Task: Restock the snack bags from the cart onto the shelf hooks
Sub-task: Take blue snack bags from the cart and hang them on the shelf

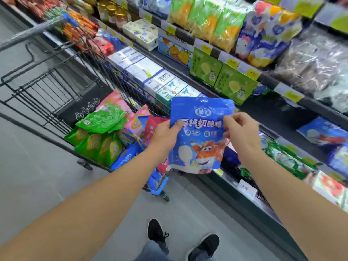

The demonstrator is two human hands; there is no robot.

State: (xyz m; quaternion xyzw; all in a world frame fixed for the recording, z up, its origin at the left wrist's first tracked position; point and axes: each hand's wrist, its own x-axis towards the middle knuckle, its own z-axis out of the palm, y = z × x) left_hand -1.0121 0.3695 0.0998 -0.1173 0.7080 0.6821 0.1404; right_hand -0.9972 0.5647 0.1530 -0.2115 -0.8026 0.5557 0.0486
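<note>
A blue snack bag (199, 132) with white lettering and an orange cartoon plane hangs upright in front of me. My left hand (164, 135) pinches its left edge and my right hand (241, 133) pinches its right edge, both about halfway up. Just behind it stands the black wire cart (47, 87), which holds several green (99, 121), pink (135, 121), red and blue bags. The shelf (282, 117) runs along the right, with similar blue bags (322, 133) hanging in its dark lower section.
Upper shelves carry boxed goods (143, 70), green cartons (222, 76) and large wrapped packs (212, 21). Yellow price tags (252, 74) line the shelf edges. Grey floor lies to the left and below; my black shoes (180, 242) show at the bottom.
</note>
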